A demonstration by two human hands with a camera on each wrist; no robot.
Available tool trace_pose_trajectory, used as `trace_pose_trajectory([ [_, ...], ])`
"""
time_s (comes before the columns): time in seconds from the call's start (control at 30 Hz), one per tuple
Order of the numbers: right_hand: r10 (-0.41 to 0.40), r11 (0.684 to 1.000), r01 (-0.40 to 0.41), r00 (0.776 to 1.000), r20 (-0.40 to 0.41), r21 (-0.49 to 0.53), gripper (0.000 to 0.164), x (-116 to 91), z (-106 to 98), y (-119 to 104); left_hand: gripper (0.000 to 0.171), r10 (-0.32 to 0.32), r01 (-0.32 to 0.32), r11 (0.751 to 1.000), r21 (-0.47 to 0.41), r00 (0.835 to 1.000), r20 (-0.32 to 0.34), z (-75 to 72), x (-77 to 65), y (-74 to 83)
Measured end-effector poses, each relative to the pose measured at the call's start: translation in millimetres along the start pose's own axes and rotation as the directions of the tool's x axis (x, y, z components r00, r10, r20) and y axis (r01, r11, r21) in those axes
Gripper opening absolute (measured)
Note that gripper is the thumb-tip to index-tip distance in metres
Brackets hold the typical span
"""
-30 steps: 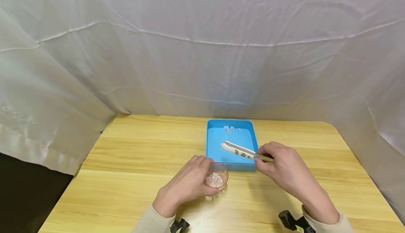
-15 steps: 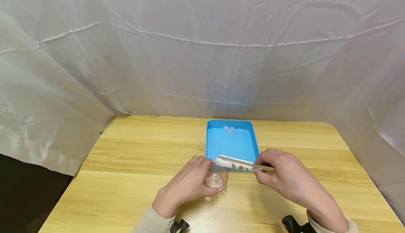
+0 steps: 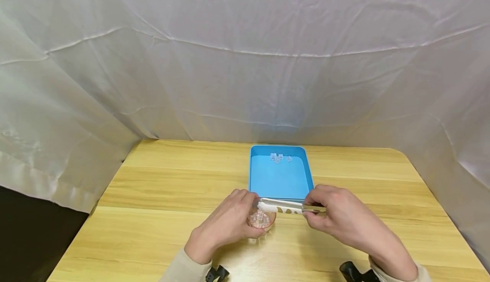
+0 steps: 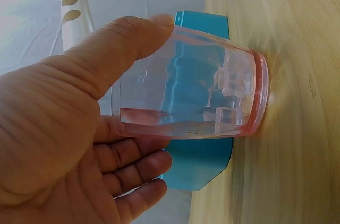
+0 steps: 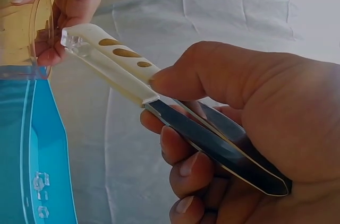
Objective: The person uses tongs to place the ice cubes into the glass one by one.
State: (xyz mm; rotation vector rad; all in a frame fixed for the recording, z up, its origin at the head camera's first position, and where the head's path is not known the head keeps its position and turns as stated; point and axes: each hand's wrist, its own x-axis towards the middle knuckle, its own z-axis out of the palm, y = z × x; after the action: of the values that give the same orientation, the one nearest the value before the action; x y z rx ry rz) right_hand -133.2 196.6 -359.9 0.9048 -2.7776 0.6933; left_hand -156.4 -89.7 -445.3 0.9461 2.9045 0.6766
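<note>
My left hand holds a clear pink-tinted cup, which stands upright on the table, thumb on one side and fingers on the other. Several clear cubes lie at the cup's bottom. In my right hand is a pair of tongs with white, gold-spotted ends, pinched between thumb and fingers. A clear cube sits between the tong tips. Those tips overlap the cup's mouth in the head view and appear close beside its rim in the right wrist view.
Just behind the cup lies a shallow blue tray, with several clear cubes near its far wall. The wooden table runs back to a grey cloth hanging behind and at both sides.
My right hand has brought the tongs from over the blue tray toward me and slightly left, to the cup's mouth. The left hand and cup have stayed in place.
</note>
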Motion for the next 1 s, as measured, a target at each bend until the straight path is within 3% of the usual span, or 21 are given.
trace_pose_trajectory([
  [1.0, -0.068, 0.997, 0.068, 0.998, 0.018, -0.026, 0.018, 1.7, 4.9, 3.4, 0.066, -0.015, 0.016, 0.999, -0.029, 1.000, 0.017, 0.0, 0.8, -0.9],
])
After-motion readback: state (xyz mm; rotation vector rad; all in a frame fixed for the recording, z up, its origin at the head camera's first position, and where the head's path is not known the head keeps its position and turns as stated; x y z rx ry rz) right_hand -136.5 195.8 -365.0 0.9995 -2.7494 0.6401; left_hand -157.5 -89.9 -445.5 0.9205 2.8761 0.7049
